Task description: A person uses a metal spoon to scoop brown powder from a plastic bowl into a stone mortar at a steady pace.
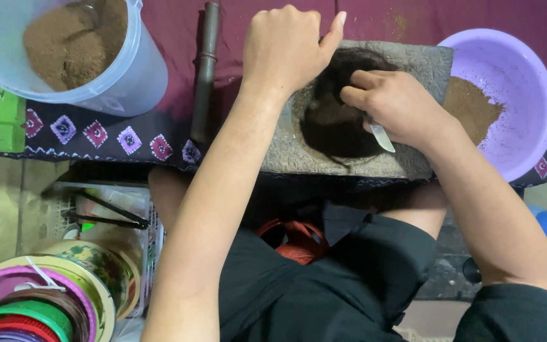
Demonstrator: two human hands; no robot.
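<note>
At the far left edge of the patterned cloth (96, 136) we log a green block (6, 120), and beside it a clear plastic bucket (135, 69) part filled with brown powder (71, 41).

Next, a dark rod (205, 69) lies with its long axis running away from us, just left of the left forearm.

Towards the middle of the cloth sits a grey stone slab (422, 69); a dark fibrous mass (340, 123) fills its hollow.

Our left hand (286, 47) is clenched into a fist at the slab's far left rim, thumb raised; what it holds, if anything, we cannot tell.

Our right hand (397, 107) rests on the slab, fingers closed around a small pale blade (382, 136) whose tip points down towards us. The dark mass lies directly left of this hand and below the left fist, touching both, with the right hand's fingertips pressed into it.

At the right edge, a lilac basin (527, 82) holds more brown powder, touching the slab's right end.

Below the cloth at lower left: a basket (112, 209) and stacked coloured rings (33, 304).
</note>
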